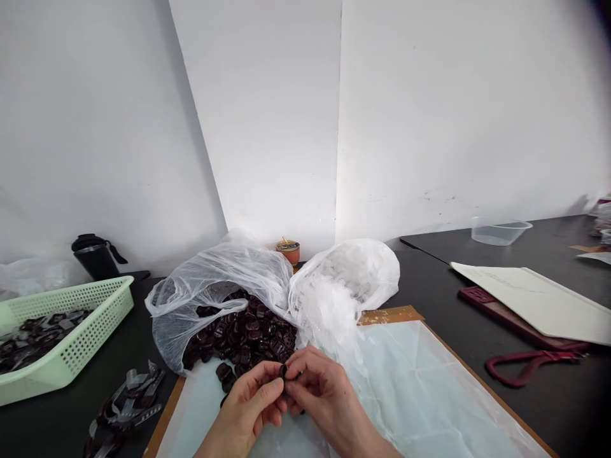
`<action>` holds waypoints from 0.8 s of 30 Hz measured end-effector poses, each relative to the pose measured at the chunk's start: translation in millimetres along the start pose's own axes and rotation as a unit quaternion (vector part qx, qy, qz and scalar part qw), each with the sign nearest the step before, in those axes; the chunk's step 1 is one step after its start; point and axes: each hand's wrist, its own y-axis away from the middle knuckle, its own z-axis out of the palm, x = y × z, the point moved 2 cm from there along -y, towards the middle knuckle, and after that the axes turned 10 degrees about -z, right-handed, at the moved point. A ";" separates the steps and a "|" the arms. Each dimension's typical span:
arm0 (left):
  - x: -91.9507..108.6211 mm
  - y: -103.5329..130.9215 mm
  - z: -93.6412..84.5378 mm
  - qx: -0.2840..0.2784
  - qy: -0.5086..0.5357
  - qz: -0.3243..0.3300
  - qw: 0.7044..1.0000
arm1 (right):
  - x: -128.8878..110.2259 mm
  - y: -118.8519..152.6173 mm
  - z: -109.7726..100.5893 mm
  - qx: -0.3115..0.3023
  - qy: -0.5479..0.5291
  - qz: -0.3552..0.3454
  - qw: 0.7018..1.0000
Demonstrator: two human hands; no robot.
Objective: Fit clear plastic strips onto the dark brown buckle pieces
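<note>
Two hands here, left hand (251,404) and right hand (322,391), fingertips pinched round one small dark piece (283,371), mostly hidden, above the pale sheet (405,369); two plastic bags, the dark pile (243,331) uncountable, one basket (95,331) cut off.

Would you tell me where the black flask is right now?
In the head view, the black flask stands at the far left of the table, against the wall, just behind the green basket.
</note>
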 end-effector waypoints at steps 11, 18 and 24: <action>5.4 4.8 -0.7 0.047 -0.035 -0.031 0.998 | -29.6 -5.7 -9.7 -0.015 0.154 -0.062 0.986; 4.0 2.6 -2.0 0.015 -0.021 -0.033 0.999 | -29.7 -4.4 -7.4 -0.032 0.019 0.002 0.999; 1.6 2.0 -1.4 -0.002 0.025 -0.037 0.999 | -18.9 -6.0 -5.5 -0.032 -0.101 0.034 0.994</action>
